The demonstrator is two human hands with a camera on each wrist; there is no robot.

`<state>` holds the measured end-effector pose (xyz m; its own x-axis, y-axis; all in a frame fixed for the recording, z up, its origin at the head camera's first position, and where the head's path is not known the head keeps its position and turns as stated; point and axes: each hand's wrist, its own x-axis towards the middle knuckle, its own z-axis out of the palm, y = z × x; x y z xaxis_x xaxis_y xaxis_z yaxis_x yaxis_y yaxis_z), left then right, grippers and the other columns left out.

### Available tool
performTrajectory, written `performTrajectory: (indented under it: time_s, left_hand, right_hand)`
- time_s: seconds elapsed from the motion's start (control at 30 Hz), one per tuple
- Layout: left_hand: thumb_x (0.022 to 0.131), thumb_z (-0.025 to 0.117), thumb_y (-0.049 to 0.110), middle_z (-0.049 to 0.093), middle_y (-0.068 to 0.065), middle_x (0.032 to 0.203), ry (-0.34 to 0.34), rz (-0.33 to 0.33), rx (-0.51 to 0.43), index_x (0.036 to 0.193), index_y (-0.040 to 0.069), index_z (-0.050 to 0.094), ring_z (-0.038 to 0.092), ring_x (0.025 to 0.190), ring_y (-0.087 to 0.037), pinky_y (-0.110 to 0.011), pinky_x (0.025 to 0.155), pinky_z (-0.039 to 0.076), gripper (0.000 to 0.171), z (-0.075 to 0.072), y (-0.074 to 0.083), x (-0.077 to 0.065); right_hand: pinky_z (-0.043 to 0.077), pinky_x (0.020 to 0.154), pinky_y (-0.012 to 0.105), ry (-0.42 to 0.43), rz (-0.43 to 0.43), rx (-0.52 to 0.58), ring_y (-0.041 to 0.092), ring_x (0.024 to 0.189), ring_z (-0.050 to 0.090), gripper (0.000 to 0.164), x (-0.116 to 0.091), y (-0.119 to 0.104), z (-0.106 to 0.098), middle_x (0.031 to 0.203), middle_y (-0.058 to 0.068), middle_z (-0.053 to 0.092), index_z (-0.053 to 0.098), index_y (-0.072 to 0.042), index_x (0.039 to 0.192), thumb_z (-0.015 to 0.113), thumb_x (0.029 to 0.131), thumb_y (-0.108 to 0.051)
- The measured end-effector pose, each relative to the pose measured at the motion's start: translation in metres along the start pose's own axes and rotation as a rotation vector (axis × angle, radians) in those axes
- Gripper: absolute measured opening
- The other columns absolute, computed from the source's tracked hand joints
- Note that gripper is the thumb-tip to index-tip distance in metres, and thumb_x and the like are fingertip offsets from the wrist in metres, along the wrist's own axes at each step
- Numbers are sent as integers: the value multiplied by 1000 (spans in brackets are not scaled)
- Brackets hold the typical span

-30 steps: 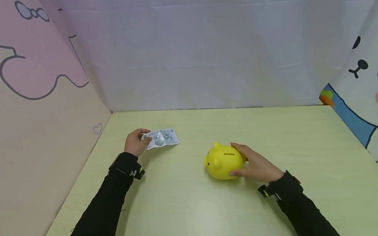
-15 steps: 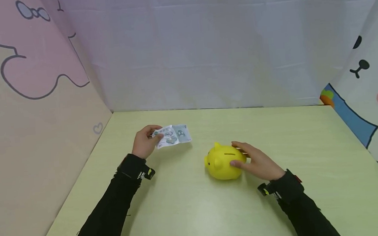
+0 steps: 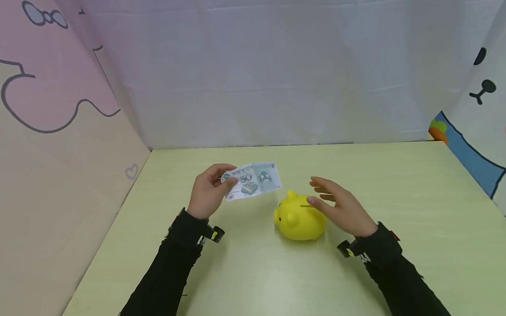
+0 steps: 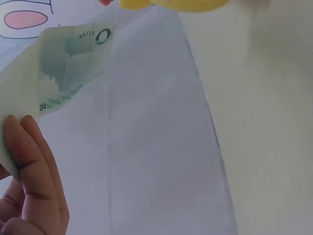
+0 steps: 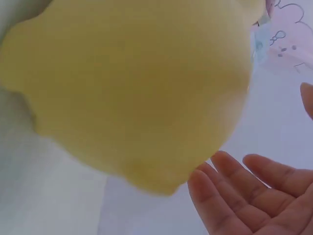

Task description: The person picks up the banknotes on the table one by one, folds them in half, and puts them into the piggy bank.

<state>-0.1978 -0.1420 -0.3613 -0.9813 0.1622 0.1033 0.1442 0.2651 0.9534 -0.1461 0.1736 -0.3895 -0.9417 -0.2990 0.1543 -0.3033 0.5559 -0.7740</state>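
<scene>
My left hand (image 3: 213,191) pinches a banknote (image 3: 256,180) by its left end, thumb on the printed face. The note is pale green-white with a 50 on it and a crease down the middle; it is held above the table. In the left wrist view the banknote (image 4: 73,63) bends away from the fingers (image 4: 36,171). A yellow piggy bank (image 3: 300,219) stands upright, snout to the left, slot on top partly hidden by my right thumb. My right hand (image 3: 341,208) hovers at its upper right side with fingers spread. The piggy bank (image 5: 137,88) fills much of the right wrist view.
The pale wooden table (image 3: 263,286) ends at a white sheet (image 3: 246,74) behind. Printed panels with cartoon figures close off the left (image 3: 59,193) and the right side. Black sleeves with wrist cameras cover both forearms.
My left hand has carried the banknote rightward, closer to the piggy bank. My right hand has lifted from the piggy bank's side and opened out. The piggy bank has stayed in place.
</scene>
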Motion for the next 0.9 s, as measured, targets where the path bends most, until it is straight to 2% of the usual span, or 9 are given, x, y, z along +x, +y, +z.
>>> performTrajectory:
  time_s: [0.13, 0.23, 0.37, 0.47, 0.6, 0.7, 0.83, 0.9]
  left_hand:
    - [93, 64, 3, 66, -20, 114, -36, 43, -53, 123, 4, 62, 67, 87, -22, -19, 67, 53, 30, 9, 13, -8]
    - [93, 64, 4, 66, -21, 112, -66, 83, -82, 123, 2, 61, 66, 83, -20, -19, 66, 53, 30, 15, 19, -12]
    - [93, 64, 3, 65, -22, 109, -108, 126, -117, 123, 0, 61, 66, 83, -26, -21, 65, 53, 30, 21, 25, -17]
    - [93, 63, 2, 65, -22, 109, -130, 149, -136, 122, -1, 61, 66, 82, -24, -21, 65, 54, 29, 24, 28, -19]
    - [93, 63, 2, 65, -22, 108, -150, 166, -143, 122, -1, 61, 66, 80, -17, -21, 65, 55, 28, 26, 29, -20]
    - [93, 63, 2, 65, -23, 108, -157, 172, -144, 121, -1, 61, 66, 78, -14, -21, 65, 55, 28, 27, 29, -21]
    - [94, 63, 2, 64, -23, 108, -161, 180, -129, 122, -1, 61, 65, 77, -11, -21, 64, 54, 28, 28, 28, -22]
    - [94, 63, 3, 64, -22, 108, -163, 184, -109, 122, 0, 61, 65, 77, -13, -21, 65, 54, 28, 28, 28, -22]
  right_hand:
    - [44, 105, 52, 48, -13, 22, 37, 129, 52, 57, 2, -14, 1, 143, 19, 51, 38, -4, 149, 58, 100, -27]
    - [46, 104, 51, 72, -19, 62, 35, 127, 54, 56, 4, -26, 2, 141, 18, 53, 39, -5, 148, 58, 100, -25]
    - [48, 101, 50, 95, -9, 116, 34, 122, 57, 54, 6, -38, 3, 139, 19, 55, 41, -4, 147, 58, 100, -23]
    - [51, 98, 48, 105, 14, 145, 33, 118, 59, 53, 7, -44, 4, 136, 20, 57, 42, -4, 147, 58, 100, -23]
    - [56, 90, 31, 114, 65, 192, 31, 109, 64, 54, 11, -44, 5, 126, 20, 63, 41, -6, 147, 60, 99, -20]
    - [54, 82, 17, 131, 88, 207, 28, 100, 66, 54, 14, -41, 6, 118, 19, 66, 42, -6, 147, 61, 98, -16]
    - [52, 76, 14, 147, 88, 211, 25, 92, 65, 53, 15, -39, 7, 112, 19, 67, 44, -6, 146, 63, 97, -14]
    - [52, 74, 14, 151, 87, 221, 22, 89, 64, 53, 15, -38, 7, 110, 19, 67, 45, -5, 145, 63, 96, -12]
